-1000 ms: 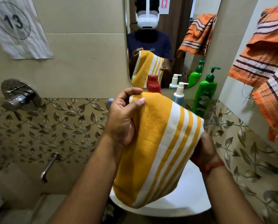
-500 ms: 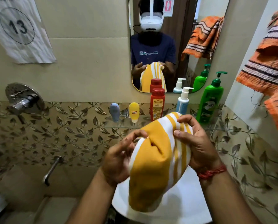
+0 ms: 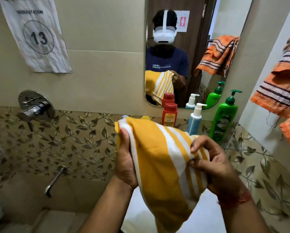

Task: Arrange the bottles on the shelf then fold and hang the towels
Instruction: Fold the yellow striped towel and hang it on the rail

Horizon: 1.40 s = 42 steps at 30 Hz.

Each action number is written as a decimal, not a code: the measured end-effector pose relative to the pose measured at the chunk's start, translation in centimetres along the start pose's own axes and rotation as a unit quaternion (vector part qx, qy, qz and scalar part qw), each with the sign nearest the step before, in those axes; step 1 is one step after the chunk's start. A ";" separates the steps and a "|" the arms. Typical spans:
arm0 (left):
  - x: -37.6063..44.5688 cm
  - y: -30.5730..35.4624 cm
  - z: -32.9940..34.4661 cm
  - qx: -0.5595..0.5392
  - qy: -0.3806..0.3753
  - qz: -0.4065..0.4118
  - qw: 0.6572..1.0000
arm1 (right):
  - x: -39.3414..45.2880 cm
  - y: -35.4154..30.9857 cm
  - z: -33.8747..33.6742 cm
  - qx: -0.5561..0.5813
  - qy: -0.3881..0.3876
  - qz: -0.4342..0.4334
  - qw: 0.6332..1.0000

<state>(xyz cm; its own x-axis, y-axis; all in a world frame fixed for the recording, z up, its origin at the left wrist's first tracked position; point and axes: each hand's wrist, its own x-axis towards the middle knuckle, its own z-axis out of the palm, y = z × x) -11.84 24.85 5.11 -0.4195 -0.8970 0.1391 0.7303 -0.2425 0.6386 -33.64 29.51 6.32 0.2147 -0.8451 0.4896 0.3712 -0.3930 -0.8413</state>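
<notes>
- Yellow-and-white striped towel (image 3: 159,162) held up over the white basin (image 3: 206,217), bunched and partly folded, lower end hanging toward the bowl.
- Left hand (image 3: 125,163) grips the towel's left edge, fingers wrapped behind the cloth, thumb in front near the top corner; clenched on fabric, not loose.
- Right hand (image 3: 213,163) pinches the striped end, fingers (image 3: 199,143) curled over the top, thumb below; cloth caught between them.
- Step in hand, my read: folding this towel; hanging not yet done.
- To do it well: match the corners, pull the edges taut so the stripes line up, flatten the bunch in the middle, and keep the hanging end out of the basin.
- Risk: one-sided pinch lets the fold slip or skew.
- Bottles stand in a row on the shelf behind the towel: red bottle (image 3: 169,114), white-and-blue pump bottle (image 3: 195,119), green pump bottle (image 3: 225,118). All upright, near each other; bottle part looks done.
- Small yellow item (image 3: 145,117) and a bluish one just peek above the towel edge, too hidden to name.
- Orange striped towels (image 3: 282,91) hang at right, crumpled, probably still need folding.
- Mirror (image 3: 199,47) above the shelf reflects the person and the towel.
- Chrome wall valve (image 3: 35,106) and spout (image 3: 56,180) at left; paper sign (image 3: 36,36) marked 13 on the wall.
</notes>
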 end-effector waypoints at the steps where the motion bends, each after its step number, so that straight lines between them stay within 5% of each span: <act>1: -0.1 1.0 0.5 0.017 0.001 0.010 1.000 | -0.5 0.1 -0.4 -0.029 -0.006 0.018 0.999; 5: -0.3 3.9 2.1 0.070 0.037 0.037 0.996 | -2.5 0.0 -1.7 -0.071 -0.049 0.112 0.990; 8: -1.0 4.2 3.1 0.107 0.046 0.064 0.991 | -2.6 -0.6 -1.2 0.128 -0.075 0.117 0.982; 11: -2.0 3.8 4.2 0.131 0.026 0.081 0.988 | -1.3 -1.1 0.1 0.267 -0.019 0.089 0.959; 18: -3.9 4.2 4.9 0.225 -0.092 -0.013 0.970 | 0.5 -1.1 3.1 0.226 0.038 0.172 0.958; 20: -4.1 4.9 4.9 0.281 -0.101 -0.031 0.954 | 0.6 -1.1 3.5 0.124 0.083 0.171 0.974; 24: -4.5 6.0 4.9 0.246 -0.053 -0.035 0.967 | 0.8 -0.8 3.4 -0.009 0.174 0.079 0.981; 30: -4.3 5.6 5.9 0.231 0.023 0.066 0.970 | 0.0 -1.0 4.2 -0.173 0.197 -0.073 0.962; 35: -4.3 6.7 7.0 0.195 -0.012 0.094 0.976 | -1.0 -0.8 4.6 -0.277 0.207 -0.121 0.931; 39: -4.2 7.1 8.3 0.197 -0.027 0.125 0.972 | -1.2 -1.3 5.1 -0.282 0.207 -0.141 0.926; 42: -4.4 6.9 9.3 0.175 -0.076 0.144 0.971 | -0.7 -2.3 5.7 -0.162 0.195 -0.129 0.959</act>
<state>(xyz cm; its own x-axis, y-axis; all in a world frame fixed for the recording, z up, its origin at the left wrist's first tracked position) -9.97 30.51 15.91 -0.3202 -0.8374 0.4430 0.6119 0.1742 0.7715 -29.55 33.09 9.22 -0.2240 -0.7516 0.6204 0.0534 -0.6451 -0.7622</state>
